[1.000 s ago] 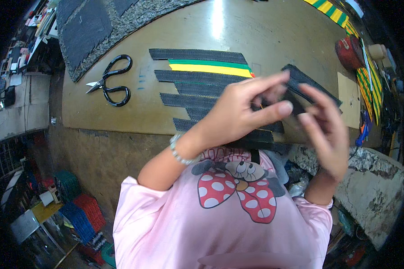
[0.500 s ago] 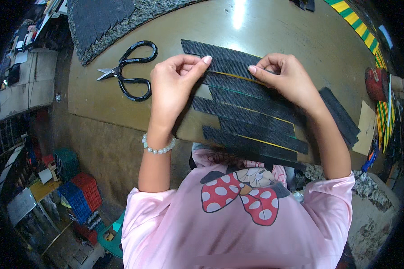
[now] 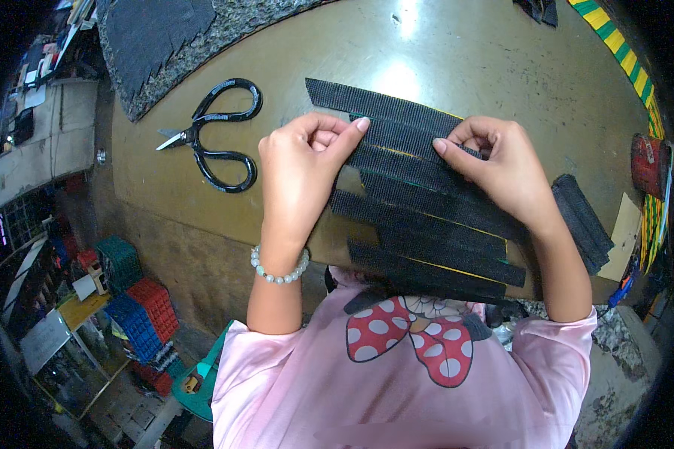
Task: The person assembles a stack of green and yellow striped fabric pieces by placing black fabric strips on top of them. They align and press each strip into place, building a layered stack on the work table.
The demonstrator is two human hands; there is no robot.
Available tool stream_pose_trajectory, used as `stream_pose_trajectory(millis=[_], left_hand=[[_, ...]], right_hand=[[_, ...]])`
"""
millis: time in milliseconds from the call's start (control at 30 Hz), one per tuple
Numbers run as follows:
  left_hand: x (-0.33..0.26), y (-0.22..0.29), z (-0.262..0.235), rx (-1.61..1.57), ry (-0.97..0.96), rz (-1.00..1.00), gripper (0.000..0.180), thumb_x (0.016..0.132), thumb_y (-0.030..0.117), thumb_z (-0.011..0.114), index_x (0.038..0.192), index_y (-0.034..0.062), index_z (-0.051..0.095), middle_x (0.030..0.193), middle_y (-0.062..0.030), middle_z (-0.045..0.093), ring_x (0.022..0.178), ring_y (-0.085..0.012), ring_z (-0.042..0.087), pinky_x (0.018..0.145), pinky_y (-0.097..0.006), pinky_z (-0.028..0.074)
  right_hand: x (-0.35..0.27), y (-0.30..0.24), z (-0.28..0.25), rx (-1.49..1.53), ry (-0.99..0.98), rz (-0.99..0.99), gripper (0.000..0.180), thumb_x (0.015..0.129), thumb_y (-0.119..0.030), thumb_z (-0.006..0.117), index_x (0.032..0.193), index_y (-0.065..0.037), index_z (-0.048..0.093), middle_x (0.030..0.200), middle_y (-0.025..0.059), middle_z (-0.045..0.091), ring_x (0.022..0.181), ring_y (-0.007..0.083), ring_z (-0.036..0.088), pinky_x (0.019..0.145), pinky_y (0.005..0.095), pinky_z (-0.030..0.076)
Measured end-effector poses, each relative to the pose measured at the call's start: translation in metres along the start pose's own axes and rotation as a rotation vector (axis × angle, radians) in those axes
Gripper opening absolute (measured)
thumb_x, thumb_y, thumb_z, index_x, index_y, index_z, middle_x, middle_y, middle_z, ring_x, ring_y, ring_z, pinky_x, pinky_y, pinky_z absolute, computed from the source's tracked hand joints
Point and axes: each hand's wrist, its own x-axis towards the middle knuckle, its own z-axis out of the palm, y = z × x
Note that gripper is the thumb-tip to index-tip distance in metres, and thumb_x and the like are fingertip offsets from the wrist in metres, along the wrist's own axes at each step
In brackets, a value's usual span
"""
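Several black woven strips (image 3: 445, 204) with slanted ends lie in staggered, overlapping rows on the table, some with thin yellow or green lines along their edges. My left hand (image 3: 307, 165) is closed, its thumb and fingers pinching the left part of a black strip (image 3: 404, 137) near the far side of the rows. Farther right along the same strip, my right hand (image 3: 502, 161) also pinches with thumb and bent fingers. Just beyond lies the farthest strip (image 3: 378, 99). To the left of my left hand, black-handled scissors (image 3: 195, 137) rest with their blades pointing left.
A speckled slab (image 3: 232, 41) with dark fabric on it sits at the far left. Right of my arm are a stack of short black strips (image 3: 583, 224), a tan card (image 3: 621, 236), a red roll (image 3: 649, 165) and yellow-green striped banding (image 3: 614, 41). The table's near edge runs before me.
The whole view has shifted a little, so hands, strips and scissors appear lower. Both hands keep their pinch on the strip, with hardly any movement relative to it.
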Motion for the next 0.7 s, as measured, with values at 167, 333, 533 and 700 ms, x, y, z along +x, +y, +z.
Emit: stream_pose_trajectory(millis=[167,333,533,700], left_hand=[[0.0001,-0.0026,0.0028,-0.001,0.020,-0.016,0.022,0.080,0.016,0.081,0.078,-0.0043,0.072,0.058,-0.0005,0.061,0.053,-0.0009,0.047,0.049,-0.018,0.037],[0.0001,-0.0035,0.0029,-0.023,0.023,-0.029,0.021,0.081,0.015,0.080,0.078,-0.0046,0.072,0.058,0.0010,0.061,0.054,-0.0006,0.047,0.049,-0.018,0.037],[-0.0005,-0.0026,0.0036,-0.033,0.029,-0.025,0.021,0.081,0.015,0.081,0.078,-0.0048,0.072,0.059,0.0016,0.061,0.055,-0.0006,0.048,0.051,-0.017,0.038],[-0.0014,-0.0018,0.0050,-0.022,0.048,-0.019,0.021,0.081,0.014,0.081,0.078,-0.0051,0.072,0.060,0.0010,0.062,0.056,-0.0008,0.050,0.052,-0.017,0.040]], right_hand=[[-0.0007,-0.0016,-0.0035,-0.035,-0.012,0.017,0.029,0.084,-0.026,0.074,0.081,0.002,0.069,0.058,0.0081,0.052,0.054,0.0141,0.048,0.053,0.0333,0.040],[-0.0014,-0.0013,-0.0029,-0.028,-0.021,-0.004,0.025,0.086,-0.023,0.074,0.081,0.001,0.068,0.061,0.0000,0.051,0.058,0.0079,0.044,0.052,0.0268,0.036],[-0.0011,0.0001,-0.0037,-0.039,-0.028,-0.027,0.023,0.087,-0.019,0.074,0.081,0.001,0.067,0.062,-0.0043,0.051,0.059,0.0043,0.043,0.052,0.0235,0.033],[-0.0006,0.0004,-0.0028,-0.024,-0.029,-0.024,0.022,0.087,-0.019,0.074,0.080,0.001,0.067,0.062,-0.0049,0.051,0.059,0.0038,0.042,0.051,0.0232,0.033]])
